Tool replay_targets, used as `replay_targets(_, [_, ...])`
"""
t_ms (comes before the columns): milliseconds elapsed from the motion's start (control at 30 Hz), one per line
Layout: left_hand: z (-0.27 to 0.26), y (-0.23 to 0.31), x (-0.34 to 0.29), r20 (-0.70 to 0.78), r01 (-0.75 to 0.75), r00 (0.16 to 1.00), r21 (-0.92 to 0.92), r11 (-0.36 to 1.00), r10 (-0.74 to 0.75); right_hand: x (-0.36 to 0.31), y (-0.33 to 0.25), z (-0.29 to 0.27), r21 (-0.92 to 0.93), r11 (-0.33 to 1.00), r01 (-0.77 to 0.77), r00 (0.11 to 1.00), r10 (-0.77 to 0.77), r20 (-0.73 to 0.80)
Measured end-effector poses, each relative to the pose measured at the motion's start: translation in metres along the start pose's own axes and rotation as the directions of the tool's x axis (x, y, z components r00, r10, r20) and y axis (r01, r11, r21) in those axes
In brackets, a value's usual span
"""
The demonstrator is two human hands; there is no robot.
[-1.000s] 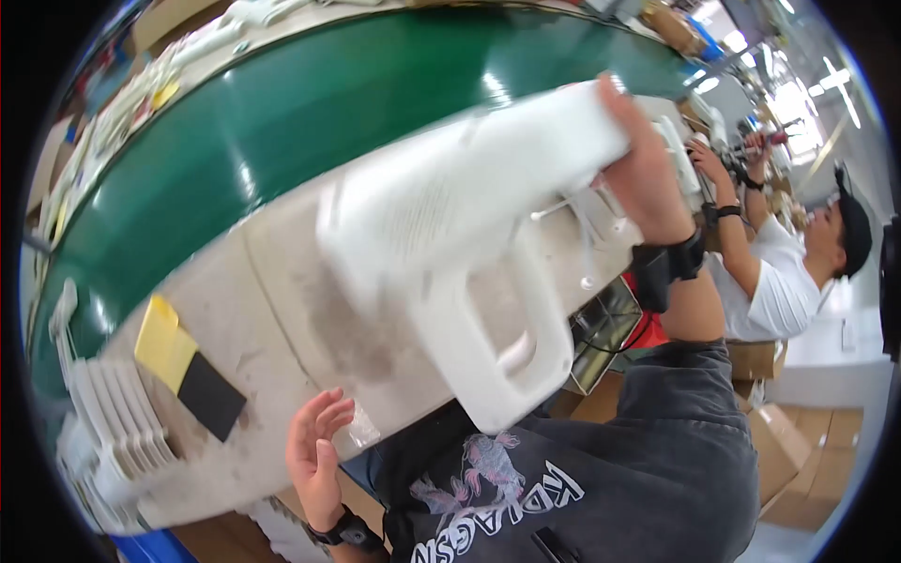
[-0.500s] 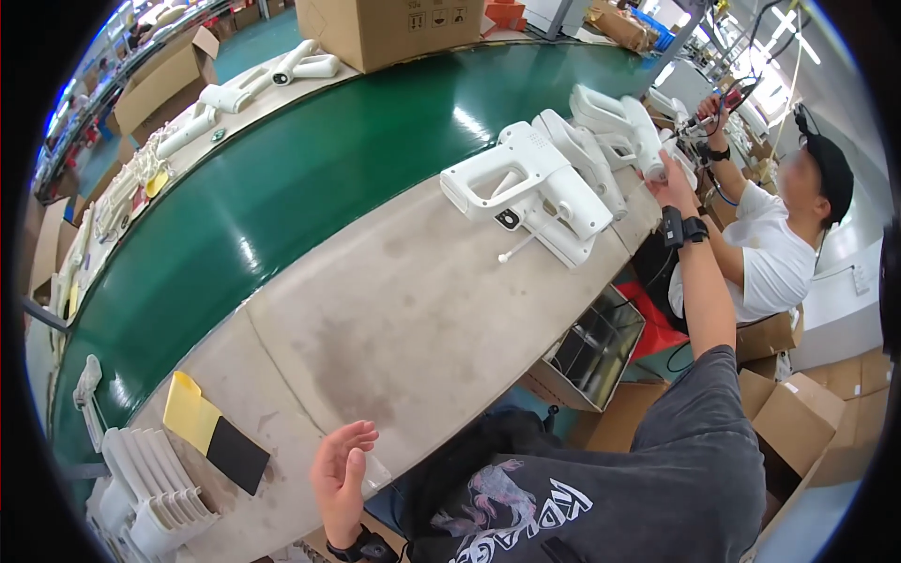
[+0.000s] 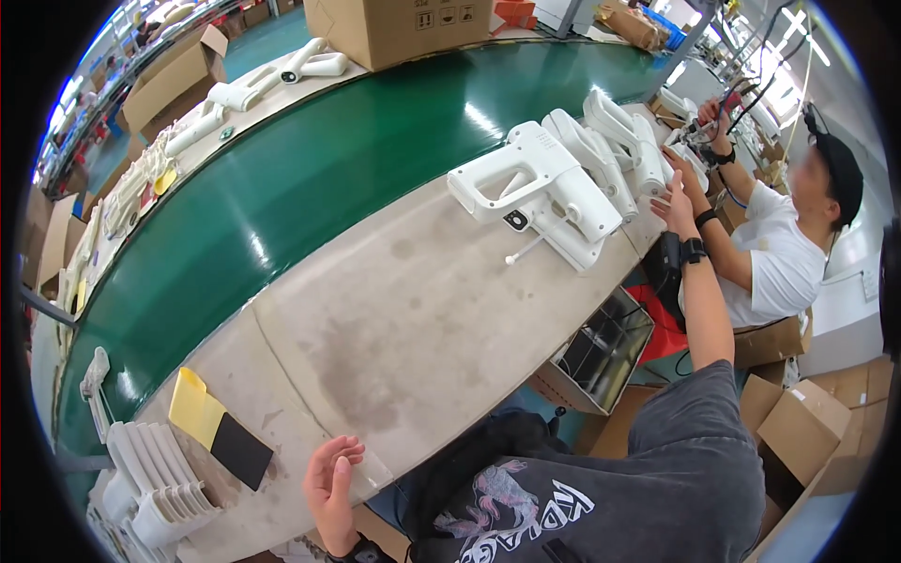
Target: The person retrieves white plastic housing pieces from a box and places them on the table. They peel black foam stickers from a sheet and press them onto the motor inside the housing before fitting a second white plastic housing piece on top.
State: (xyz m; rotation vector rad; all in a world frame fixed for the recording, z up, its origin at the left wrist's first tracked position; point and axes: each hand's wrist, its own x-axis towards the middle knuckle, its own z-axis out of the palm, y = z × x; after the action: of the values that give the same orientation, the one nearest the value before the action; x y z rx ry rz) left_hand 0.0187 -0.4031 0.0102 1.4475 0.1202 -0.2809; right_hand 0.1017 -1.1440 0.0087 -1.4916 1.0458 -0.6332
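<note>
At the right, my right hand [image 3: 674,208] is beside the end of a white gun-shaped plastic device [image 3: 648,161], fingers stretched out with nothing visibly gripped. Whether the fingertips touch it is hard to tell. A co-worker's hand [image 3: 690,169] is just beyond mine. More white devices, one with a looped handle [image 3: 537,174], lie overlapping on the bench to the left of it. Over the near bench edge hovers my left hand [image 3: 333,479], holding nothing, its fingers loosely bent and the thumb apart.
A green conveyor belt [image 3: 310,178] curves behind the beige bench [image 3: 422,291]. Nested white shells [image 3: 164,479] and a yellow-and-black pad [image 3: 221,427] lie at the left. The co-worker [image 3: 774,244] holds a red-handled tool [image 3: 730,101]. An open box [image 3: 605,352] stands below the bench.
My right hand has come off the end of the white device and drawn slightly toward me. The co-worker's other hand has come close to that device. My left hand has lowered slightly.
</note>
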Motion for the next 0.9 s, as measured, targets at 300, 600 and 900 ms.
replay_targets(300, [-0.049,0.009,-0.028,0.159,-0.023,0.987,0.017,1.0,0.02,-0.203,-0.056,0.072,-0.13,0.806,0.578,0.797,-0.522,0.304])
replay_targets(600, [-0.086,-0.052,-0.152,-0.054,-0.099,0.994,-0.067,0.993,0.096,-0.447,-0.032,0.256,0.415,0.664,0.622,-0.383,-0.204,0.901])
replay_targets(900, [-0.202,-0.263,-0.245,-0.863,0.107,0.478,-0.131,0.986,-0.167,-0.73,-0.007,0.313,0.863,0.428,0.269,-0.955,-0.001,0.298])
